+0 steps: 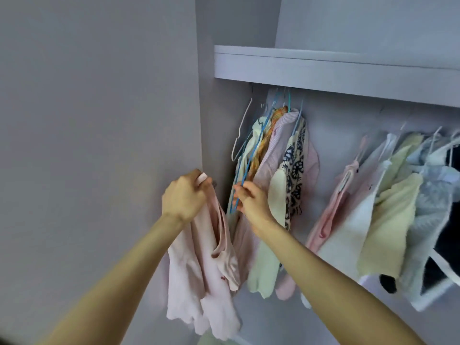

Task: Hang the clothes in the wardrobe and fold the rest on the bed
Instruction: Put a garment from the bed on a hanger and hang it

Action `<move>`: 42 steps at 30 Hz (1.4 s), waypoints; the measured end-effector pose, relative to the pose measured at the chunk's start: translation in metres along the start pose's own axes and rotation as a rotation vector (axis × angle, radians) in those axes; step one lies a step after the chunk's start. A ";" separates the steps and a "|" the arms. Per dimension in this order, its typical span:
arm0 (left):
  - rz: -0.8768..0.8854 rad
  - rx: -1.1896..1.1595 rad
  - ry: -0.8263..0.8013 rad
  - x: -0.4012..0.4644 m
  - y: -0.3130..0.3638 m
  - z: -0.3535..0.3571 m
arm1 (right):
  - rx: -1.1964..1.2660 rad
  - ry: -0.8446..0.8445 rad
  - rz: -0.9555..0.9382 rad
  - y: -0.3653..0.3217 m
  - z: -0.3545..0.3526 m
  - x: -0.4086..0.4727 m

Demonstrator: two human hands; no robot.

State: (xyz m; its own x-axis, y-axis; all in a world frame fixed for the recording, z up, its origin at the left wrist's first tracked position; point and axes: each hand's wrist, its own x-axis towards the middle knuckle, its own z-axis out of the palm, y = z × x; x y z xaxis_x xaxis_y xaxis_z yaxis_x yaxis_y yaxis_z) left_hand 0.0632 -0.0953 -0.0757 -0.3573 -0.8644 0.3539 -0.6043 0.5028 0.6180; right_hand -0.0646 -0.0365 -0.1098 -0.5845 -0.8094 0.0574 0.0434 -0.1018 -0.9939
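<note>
My left hand (185,195) grips the top of a pale pink garment (199,275), which hangs down loose in front of the wardrobe's left side. My right hand (251,200) pinches the lower end of a blue wire hanger (256,150) that hangs among the clothes on the left of the rail. Right beside that hanger hang a striped pink shirt (273,155), a black-and-cream patterned top (295,160) and a pale green piece (263,267). The rail itself is hidden behind the shelf.
A lilac shelf (323,68) runs above the clothes. The wardrobe's side panel (219,135) stands just left of the hangers, with an empty white hanger (240,135) next to it. Further right hang several pink, white, cream and dark garments (388,210).
</note>
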 end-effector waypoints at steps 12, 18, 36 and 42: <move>0.052 -0.174 -0.181 -0.086 0.004 0.000 | -0.125 0.064 -0.047 0.027 -0.075 -0.159; 0.027 -0.300 -0.276 -0.101 0.021 -0.006 | -0.194 0.361 -0.116 0.029 -0.087 -0.170; -0.175 -0.296 -0.372 -0.131 0.070 0.008 | 0.585 0.560 -0.108 -0.038 -0.115 -0.179; -0.027 -0.302 -0.392 -0.139 0.078 -0.011 | 0.476 0.575 -0.108 -0.025 -0.117 -0.172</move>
State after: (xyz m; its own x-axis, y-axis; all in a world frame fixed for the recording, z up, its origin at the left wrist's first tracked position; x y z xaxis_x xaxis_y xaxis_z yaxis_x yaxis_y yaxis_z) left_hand 0.0738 0.0637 -0.0690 -0.6204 -0.7803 0.0797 -0.4045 0.4054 0.8198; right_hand -0.0599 0.1725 -0.1061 -0.9307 -0.3640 -0.0357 0.2306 -0.5083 -0.8297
